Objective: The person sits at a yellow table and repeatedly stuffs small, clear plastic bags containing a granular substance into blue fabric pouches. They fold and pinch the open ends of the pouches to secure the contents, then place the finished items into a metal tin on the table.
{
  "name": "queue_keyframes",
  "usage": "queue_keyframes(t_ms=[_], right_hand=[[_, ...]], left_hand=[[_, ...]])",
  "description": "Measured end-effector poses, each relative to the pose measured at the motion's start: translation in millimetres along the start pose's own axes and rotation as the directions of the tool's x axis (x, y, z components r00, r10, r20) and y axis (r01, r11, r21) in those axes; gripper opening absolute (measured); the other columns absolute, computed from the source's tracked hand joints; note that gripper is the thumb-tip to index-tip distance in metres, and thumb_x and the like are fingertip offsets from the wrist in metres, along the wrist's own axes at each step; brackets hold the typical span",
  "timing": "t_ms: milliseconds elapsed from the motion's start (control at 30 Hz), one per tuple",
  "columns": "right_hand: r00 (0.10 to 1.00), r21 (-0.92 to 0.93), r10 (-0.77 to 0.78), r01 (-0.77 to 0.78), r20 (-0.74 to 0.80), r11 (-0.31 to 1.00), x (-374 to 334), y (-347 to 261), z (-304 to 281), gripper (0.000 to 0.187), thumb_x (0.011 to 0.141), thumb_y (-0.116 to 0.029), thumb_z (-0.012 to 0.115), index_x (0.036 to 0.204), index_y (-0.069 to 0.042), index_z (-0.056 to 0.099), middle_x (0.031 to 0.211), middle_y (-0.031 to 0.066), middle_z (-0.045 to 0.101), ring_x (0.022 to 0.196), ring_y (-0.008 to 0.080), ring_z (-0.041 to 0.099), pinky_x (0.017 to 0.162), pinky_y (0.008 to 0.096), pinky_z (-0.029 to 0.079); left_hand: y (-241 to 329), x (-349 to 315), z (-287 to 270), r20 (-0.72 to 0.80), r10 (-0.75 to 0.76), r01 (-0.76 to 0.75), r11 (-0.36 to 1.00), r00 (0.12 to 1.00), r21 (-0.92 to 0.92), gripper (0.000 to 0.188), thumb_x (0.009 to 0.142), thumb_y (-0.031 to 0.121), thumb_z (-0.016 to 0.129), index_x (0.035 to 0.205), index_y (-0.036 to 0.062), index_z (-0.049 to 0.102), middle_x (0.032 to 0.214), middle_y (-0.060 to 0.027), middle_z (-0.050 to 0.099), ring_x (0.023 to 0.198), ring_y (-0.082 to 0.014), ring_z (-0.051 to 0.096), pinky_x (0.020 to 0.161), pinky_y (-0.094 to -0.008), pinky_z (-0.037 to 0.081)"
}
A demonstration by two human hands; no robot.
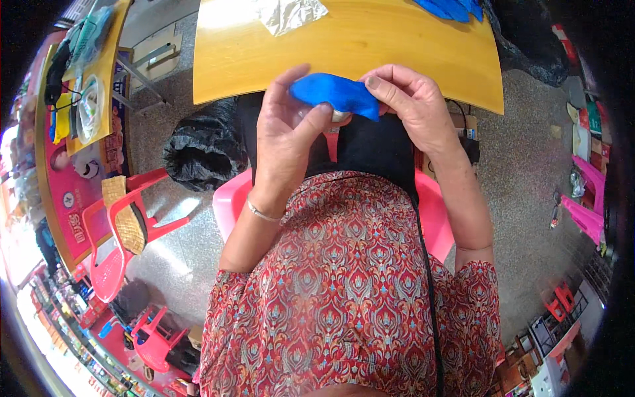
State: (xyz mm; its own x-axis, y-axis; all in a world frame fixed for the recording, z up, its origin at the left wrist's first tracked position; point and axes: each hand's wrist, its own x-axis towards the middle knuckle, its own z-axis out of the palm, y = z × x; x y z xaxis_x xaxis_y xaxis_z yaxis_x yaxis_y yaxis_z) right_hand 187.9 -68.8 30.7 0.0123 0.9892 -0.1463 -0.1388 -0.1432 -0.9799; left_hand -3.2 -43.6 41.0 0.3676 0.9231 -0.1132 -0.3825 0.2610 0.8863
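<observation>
Between my two hands, just past the near edge of the yellow table [357, 40], is a soft, bright blue piece of fabric-like material [338, 91]. My left hand [283, 129] is closed round its left part, with the thumb pressed on the near side. A small whitish thing [340, 116] peeks out beneath it beside that thumb; what it is cannot be made out. At the right end, my right hand [418, 109] pinches the blue piece between thumb and fingers. Some of the right fingertips are hidden behind the material.
On the table lie a crumpled clear plastic bag [291, 14] and more blue material [453, 8] at the far right. An open black plastic bag [205, 149] stands left of my legs; another black bag [529, 40] hangs at the table's right. A red plastic chair [109, 264] is further left.
</observation>
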Motion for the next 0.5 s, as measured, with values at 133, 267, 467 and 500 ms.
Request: queue_keyframes(t_ms=[133,267,467,500], right_hand=[[1.0,-0.011,-0.007,0.006,-0.027,1.0,-7,0,11,0.024,0.091,-0.026,0.061,0.098,-0.004,0.065,0.083,-0.0001,0.064,0.071,0.0057,0.058,0.065,0.0206,0.048],[0.997,0.2,0.075,-0.066,-0.036,0.978,-8,9,13,0.024,0.092,-0.026,0.06,0.099,-0.003,0.063,0.081,-0.0001,0.063,0.067,0.0064,0.059,0.062,0.0197,0.049],[0.991,0.243,0.116,-0.097,-0.065,0.965,-10,6,16,0.024,0.092,-0.026,0.059,0.099,-0.004,0.063,0.08,-0.0001,0.062,0.065,0.0065,0.059,0.06,0.0195,0.049],[0.992,0.252,0.109,-0.092,-0.055,0.963,-10,8,13,0.024,0.092,-0.026,0.059,0.099,-0.003,0.063,0.08,-0.0001,0.062,0.065,0.0065,0.059,0.06,0.0195,0.049]], left_hand=[[-8,3,5,-0.075,0.174,-0.16,0.974,0.982,0.162,0.041,0.087,0.001,0.059,0.125,-0.0031,0.045,0.108,-0.0146,0.057,0.097,-0.0195,0.061,0.079,-0.0376,0.057],[-18,3,1,-0.128,0.174,-0.132,0.95,0.976,0.282,0.031,0.089,-0.001,0.056,0.119,-0.0034,0.051,0.105,-0.0113,0.06,0.097,-0.0146,0.06,0.081,-0.0298,0.053],[-15,7,-5,0.032,0.158,-0.161,0.958,0.987,0.236,0.034,0.087,-0.002,0.058,0.121,-0.0018,0.054,0.111,-0.0073,0.058,0.102,-0.0125,0.056,0.089,-0.0252,0.045],[-8,6,-6,0.061,0.091,-0.1,0.978,0.994,0.185,0.035,0.085,-0.004,0.058,0.12,-0.0012,0.054,0.113,-0.0067,0.056,0.104,-0.013,0.054,0.09,-0.0266,0.044]])
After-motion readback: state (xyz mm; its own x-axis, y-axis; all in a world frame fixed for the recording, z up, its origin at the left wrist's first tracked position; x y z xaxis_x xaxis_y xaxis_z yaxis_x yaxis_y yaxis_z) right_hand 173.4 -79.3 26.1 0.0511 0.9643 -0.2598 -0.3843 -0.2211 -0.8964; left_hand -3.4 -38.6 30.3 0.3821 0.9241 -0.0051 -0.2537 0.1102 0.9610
